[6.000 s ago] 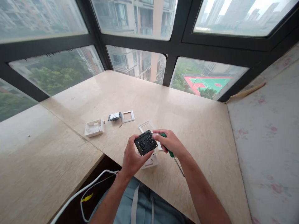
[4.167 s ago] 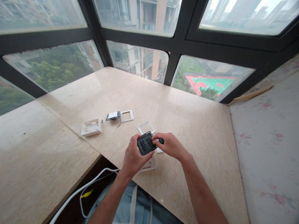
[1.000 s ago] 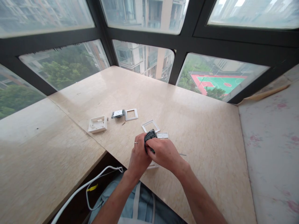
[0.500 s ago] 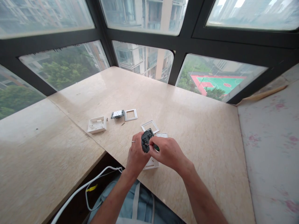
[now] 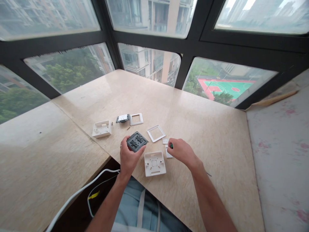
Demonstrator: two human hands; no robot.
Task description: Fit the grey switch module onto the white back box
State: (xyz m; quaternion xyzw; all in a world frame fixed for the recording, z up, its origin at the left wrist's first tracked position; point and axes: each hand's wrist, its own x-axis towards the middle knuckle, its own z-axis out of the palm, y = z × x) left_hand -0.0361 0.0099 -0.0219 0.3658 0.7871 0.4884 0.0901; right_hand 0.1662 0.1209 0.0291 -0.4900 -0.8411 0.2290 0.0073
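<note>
My left hand (image 5: pixel 128 158) grips a dark grey switch module (image 5: pixel 137 141), held flat above the beige table (image 5: pixel 205 135) with its back side up. My right hand (image 5: pixel 181 151) is closed round a green-handled screwdriver (image 5: pixel 171 145); only a bit of the handle shows past the fingers, and the thin shaft tip pokes out by my forearm. Its fingertips rest by two small white rocker pieces (image 5: pixel 166 145) on the table. A white back box (image 5: pixel 154 163) lies open side up between my hands. A white frame (image 5: pixel 156 133) lies just beyond.
Further left lie another white back box (image 5: pixel 101 129), a second switch module (image 5: pixel 123 118), a second white frame (image 5: pixel 136 119) and small screws (image 5: pixel 128 128). A white cable (image 5: pixel 79 193) hangs below the table edge. Windows ring the table; a floral mattress (image 5: pixel 282 154) lies to the right.
My hands have parted: the left carried the switch module leftward and laid it flat, the right moved right and down to the white pieces, uncovering the back box.
</note>
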